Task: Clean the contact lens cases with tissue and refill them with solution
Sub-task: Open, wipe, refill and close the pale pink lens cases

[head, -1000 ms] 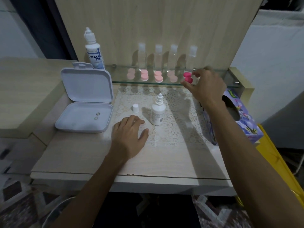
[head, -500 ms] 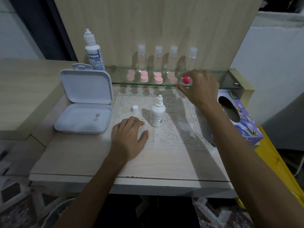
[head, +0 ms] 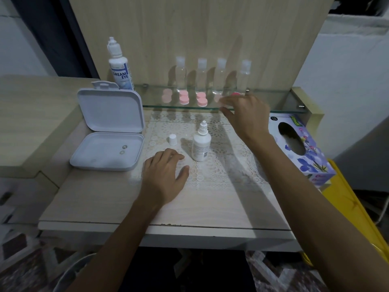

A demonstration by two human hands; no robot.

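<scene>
The right hand (head: 247,114) reaches over the glass shelf (head: 273,101), fingers curled around a bright pink lens case (head: 236,94) that barely shows above the knuckles. Left of it on the shelf sit paler pink cases (head: 184,97). Below the shelf, the left hand (head: 165,175) rests flat and relaxed on the worktop (head: 105,199), just beside the uncapped solution bottle (head: 201,143).

The left hand (head: 164,175) lies flat on the worktop (head: 105,199), just beside the uncapped small bottle (head: 201,144) on the lace mat (head: 227,165). The right hand (head: 246,114) reaches to the glass shelf (head: 273,102), its fingers apparently around a bright pink lens case (head: 236,94), mostly hidden. Paler pink cases (head: 184,97) stand in a row to its left.
</scene>
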